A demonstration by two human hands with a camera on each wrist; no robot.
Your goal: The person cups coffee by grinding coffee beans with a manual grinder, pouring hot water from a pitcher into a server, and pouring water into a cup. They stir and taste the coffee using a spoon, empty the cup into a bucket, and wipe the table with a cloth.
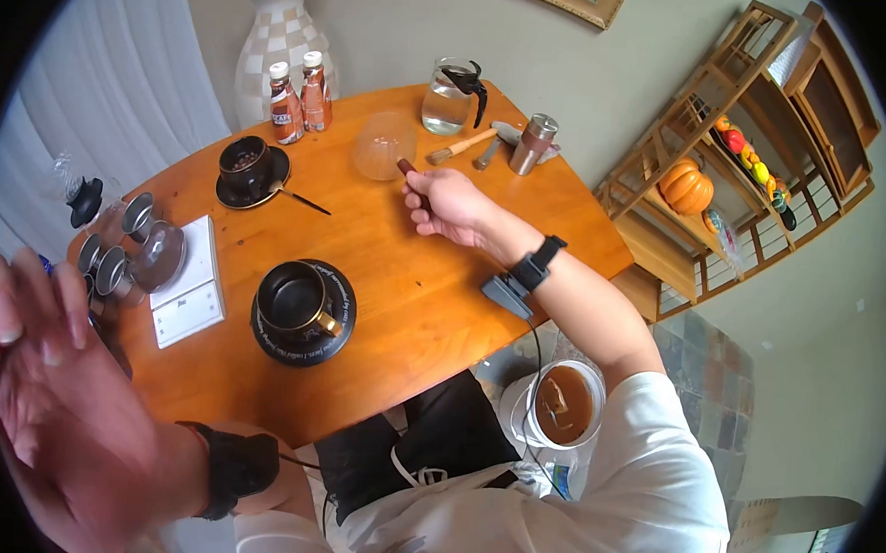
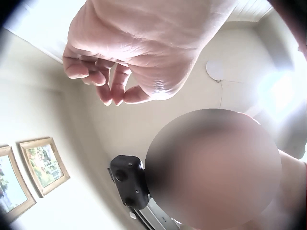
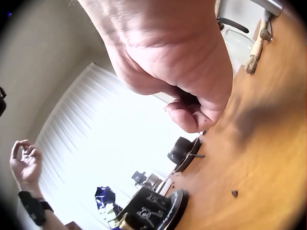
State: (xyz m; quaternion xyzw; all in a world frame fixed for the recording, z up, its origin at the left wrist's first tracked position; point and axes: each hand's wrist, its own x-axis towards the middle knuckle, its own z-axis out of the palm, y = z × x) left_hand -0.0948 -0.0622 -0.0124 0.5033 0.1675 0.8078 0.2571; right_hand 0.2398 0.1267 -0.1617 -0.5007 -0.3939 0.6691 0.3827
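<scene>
My right hand (image 1: pixel 449 207) is curled round a short dark reddish-brown stick (image 1: pixel 406 165), whose tip pokes out past the thumb above the table. Most of the stick is hidden in the fist. Just beyond that tip stands a ribbed clear glass vessel (image 1: pixel 385 147). My left hand (image 1: pixel 65 407) is raised at the left, palm up, with loosely bent fingers and nothing in it; the left wrist view shows the same hand (image 2: pixel 139 48) against the ceiling. Between the two hands, a black cup (image 1: pixel 293 297) with a gold handle sits on a black saucer (image 1: pixel 337 341).
A white scale (image 1: pixel 189 313), a glass server (image 1: pixel 159 257) and several metal cups (image 1: pixel 115 271) crowd the left. Behind are a second dark cup (image 1: pixel 245 165), two bottles (image 1: pixel 285 108), a water jug (image 1: pixel 446 101), a brush (image 1: pixel 460 147) and a metal canister (image 1: pixel 535 144). A bucket (image 1: pixel 561 405) stands below.
</scene>
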